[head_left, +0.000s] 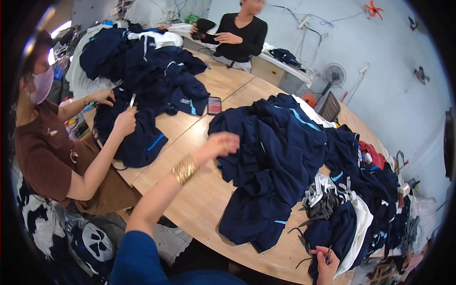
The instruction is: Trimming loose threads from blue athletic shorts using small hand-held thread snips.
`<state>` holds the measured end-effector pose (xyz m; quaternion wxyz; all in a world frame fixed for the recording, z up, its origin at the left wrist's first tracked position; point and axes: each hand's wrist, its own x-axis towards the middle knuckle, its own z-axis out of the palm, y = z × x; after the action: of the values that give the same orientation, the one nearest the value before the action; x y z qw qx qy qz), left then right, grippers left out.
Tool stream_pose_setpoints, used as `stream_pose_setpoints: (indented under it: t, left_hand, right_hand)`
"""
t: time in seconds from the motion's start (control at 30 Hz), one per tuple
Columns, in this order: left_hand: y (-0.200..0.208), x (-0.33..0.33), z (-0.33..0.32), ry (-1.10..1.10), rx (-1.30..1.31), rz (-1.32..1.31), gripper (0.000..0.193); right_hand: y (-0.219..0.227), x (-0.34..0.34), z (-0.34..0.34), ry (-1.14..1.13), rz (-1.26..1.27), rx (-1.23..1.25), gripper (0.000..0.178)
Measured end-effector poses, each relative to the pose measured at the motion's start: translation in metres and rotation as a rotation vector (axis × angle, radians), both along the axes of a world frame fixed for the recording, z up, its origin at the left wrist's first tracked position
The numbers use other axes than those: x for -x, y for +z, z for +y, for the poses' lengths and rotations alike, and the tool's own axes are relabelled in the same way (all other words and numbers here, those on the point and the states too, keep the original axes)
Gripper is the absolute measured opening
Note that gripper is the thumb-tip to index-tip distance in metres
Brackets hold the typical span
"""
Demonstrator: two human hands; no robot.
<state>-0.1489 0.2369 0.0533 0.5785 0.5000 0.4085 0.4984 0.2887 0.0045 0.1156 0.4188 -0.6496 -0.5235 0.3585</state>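
Note:
My left hand [221, 144], smeared by motion and with a gold bracelet [185, 169] on its wrist, is over the left edge of a heap of navy garments [280, 147] with light blue stripes. Whether it touches the cloth I cannot tell. Low on the right, my right hand [327, 263] has its fingers closed around a small dark object, too small to make out. Thin dark cords lie beside that hand. Close to it are a navy garment [332, 228], a white cloth [360, 223] and a bundle of grey and white strips [323, 199].
Across the wooden table [190, 204], a masked co-worker [47, 137] at left handles navy cloth with a small metallic tool. Another person [242, 35] stands at the far side. A phone [214, 106] lies between two garment heaps. More clothes [375, 190] crowd the right edge.

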Motion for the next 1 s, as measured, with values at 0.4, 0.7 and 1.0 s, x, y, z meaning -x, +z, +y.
stream_pose_setpoints:
  t: [0.4,0.7,1.0]
  left_hand:
    - [-0.071,-0.117,-0.092,0.016,-0.495,0.841,0.017]
    - [-0.076,-0.135,-0.046,0.333,-0.507,0.741,0.047]
    - [0.045,-0.131,0.019,0.236,-0.28,0.655,0.033]
  right_hand:
    - [-0.015,-0.027,-0.04,-0.087,-0.076,-0.016,0.015]
    - [-0.037,-0.054,-0.074,-0.083,-0.013,-0.057,0.018]
    - [-0.064,-0.039,-0.08,0.013,-0.076,-0.297,0.019]
